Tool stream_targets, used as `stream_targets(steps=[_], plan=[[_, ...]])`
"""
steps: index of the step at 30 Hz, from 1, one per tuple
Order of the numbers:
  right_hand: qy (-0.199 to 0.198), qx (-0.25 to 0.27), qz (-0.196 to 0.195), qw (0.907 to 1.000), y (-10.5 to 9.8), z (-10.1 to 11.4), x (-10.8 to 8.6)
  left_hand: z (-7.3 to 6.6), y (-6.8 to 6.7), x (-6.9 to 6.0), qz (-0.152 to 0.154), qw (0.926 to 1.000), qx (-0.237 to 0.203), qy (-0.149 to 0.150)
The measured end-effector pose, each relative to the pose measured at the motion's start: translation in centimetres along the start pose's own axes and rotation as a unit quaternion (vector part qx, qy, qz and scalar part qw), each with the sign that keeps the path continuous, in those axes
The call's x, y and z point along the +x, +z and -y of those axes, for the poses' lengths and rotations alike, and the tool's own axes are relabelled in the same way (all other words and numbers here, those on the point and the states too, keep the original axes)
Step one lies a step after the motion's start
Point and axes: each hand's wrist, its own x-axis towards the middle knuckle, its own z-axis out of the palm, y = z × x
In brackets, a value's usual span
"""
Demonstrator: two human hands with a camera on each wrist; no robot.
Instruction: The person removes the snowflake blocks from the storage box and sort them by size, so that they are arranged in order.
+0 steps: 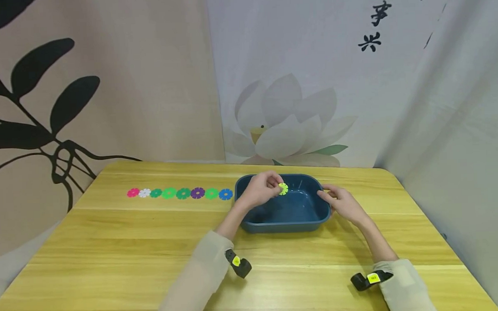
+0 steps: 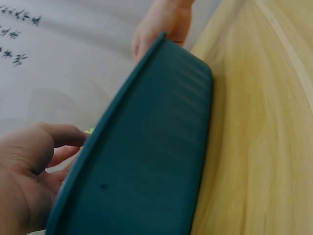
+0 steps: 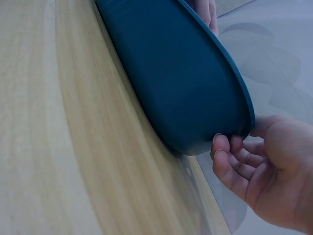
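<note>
My left hand is over the dark blue basin, pinching a yellow notched snowflake disc between thumb and fingertips. In the left wrist view the basin's side wall hides most of that disc. On the basin's right end, my right hand grips the rim. Its curled fingers press the outer wall in the right wrist view, with the thumb at the rim. Left of the basin, a row of notched discs runs along the table, from a pink disc to a blue disc near the basin's wall.
Between the row's ends lie several more discs, among them a white disc and a purple disc. Everything rests on a wooden table. A printed curtain hangs behind the table, and another pale curtain is at the right.
</note>
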Motion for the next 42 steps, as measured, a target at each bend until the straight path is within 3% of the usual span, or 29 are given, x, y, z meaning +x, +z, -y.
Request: stream_targets(steps=[6,19,28,35,42], plan=[[0.003,0.006,0.004,1.0000,0.0,-0.2,0.2,0.1,-1.9,-0.9,-0.029,0.9992,-0.026,0.004],[-0.001,-0.010,-0.001,1.0000,0.0,0.1,0.1,1.7,-6.9,-3.6,-0.126,0.9902,-0.060,0.000],[0.001,-0.012,0.001,0.9999,0.0,0.0,0.1,4.6,-11.4,-6.1,-0.153,0.9832,-0.098,-0.020],[-0.002,-0.006,0.001,1.0000,0.0,0.1,0.1,6.6,-15.3,-8.6,-0.155,0.9825,-0.078,-0.069],[-0.005,0.000,0.005,1.0000,0.0,0.1,0.1,9.3,-17.6,-11.3,-0.169,0.9774,-0.081,-0.097]])
